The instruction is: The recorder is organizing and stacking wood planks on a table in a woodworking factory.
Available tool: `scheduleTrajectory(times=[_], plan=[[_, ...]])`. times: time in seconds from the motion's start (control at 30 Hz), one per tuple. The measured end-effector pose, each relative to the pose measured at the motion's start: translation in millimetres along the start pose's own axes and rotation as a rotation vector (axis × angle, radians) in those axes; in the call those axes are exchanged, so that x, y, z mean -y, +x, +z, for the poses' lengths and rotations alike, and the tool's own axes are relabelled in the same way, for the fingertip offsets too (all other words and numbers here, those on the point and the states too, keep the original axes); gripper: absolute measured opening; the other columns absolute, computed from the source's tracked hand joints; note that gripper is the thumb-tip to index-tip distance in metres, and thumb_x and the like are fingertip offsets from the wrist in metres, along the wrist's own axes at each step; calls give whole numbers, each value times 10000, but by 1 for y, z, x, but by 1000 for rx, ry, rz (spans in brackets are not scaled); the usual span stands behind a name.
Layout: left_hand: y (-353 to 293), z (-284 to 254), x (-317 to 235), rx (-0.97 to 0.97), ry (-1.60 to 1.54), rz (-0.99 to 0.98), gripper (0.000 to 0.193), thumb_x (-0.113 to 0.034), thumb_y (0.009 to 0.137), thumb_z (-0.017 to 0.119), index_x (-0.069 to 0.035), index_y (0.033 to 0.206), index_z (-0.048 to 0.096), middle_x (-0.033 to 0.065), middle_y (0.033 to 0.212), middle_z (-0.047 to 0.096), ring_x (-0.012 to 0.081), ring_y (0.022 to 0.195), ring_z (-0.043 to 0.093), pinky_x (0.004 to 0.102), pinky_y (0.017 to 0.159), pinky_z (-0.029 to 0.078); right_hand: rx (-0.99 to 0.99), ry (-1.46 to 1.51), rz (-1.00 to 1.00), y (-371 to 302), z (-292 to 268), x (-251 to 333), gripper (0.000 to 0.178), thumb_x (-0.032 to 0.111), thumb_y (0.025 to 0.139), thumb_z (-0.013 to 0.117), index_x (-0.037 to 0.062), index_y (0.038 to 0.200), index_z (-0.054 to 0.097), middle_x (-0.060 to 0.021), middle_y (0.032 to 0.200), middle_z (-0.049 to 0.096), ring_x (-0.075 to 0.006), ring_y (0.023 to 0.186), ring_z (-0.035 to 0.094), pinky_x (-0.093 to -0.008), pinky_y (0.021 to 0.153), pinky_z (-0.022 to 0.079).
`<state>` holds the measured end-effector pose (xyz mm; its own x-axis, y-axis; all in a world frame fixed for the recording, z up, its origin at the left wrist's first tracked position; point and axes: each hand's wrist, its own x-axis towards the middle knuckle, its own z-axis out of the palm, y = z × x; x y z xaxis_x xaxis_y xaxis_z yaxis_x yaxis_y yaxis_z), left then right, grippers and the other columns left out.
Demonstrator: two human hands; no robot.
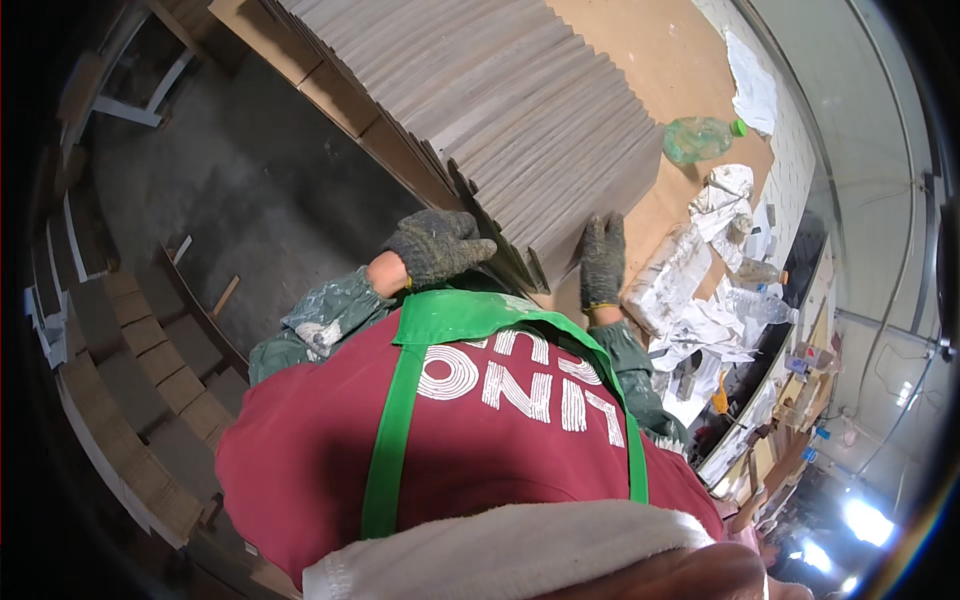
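Note:
A long row of thin grey-brown boards, packed face to face, covers much of the table in front of me. My left hand, in a dark grey knit glove, is at the left near corner of the row. Its fingers point toward the board ends, somewhat bent and apart, with nothing seen in them. My right hand, gloved alike, lies along the right near side of the row. Its fingers are stretched out side by side, against or very close to the boards. A few darker boards slant at the left near edge.
Brown sheeting covers the table. To the right are a green-tinted bottle, crumpled white cloths, a white-smeared block and clear bottles. Grey floor lies left, with stacked brown pieces farther left.

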<state>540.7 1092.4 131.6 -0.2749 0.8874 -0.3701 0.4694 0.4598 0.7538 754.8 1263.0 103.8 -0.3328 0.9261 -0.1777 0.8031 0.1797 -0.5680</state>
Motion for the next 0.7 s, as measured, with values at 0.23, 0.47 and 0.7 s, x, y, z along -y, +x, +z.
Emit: scheduleTrajectory(times=[0.23,0.47,0.7], plan=[[17,67,32,-99,156,-34,607,-534,712,613,32,931,617,238,922,604,377,845,583,414,727,468,-288,-82,-438,118,-49,23,579,386,866,523,-47,1241,437,-231,1238,479,-350,1181,419,-390,1001,320],[15,60,2,-882,-732,-257,430,-262,887,536,-4,1226,474,146,1098,571,217,872,561,297,749,450,393,80,-515,287,-19,80,565,496,862,452,7,1119,567,-192,1029,605,-301,930,581,-365,813,447],[102,124,58,-1270,-178,-101,434,-183,979,315,-42,1384,248,130,1391,320,154,1236,370,264,1011,309,646,17,-229,251,-5,109,553,578,824,429,74,927,633,-70,691,578,-199,595,547,-354,548,449]])
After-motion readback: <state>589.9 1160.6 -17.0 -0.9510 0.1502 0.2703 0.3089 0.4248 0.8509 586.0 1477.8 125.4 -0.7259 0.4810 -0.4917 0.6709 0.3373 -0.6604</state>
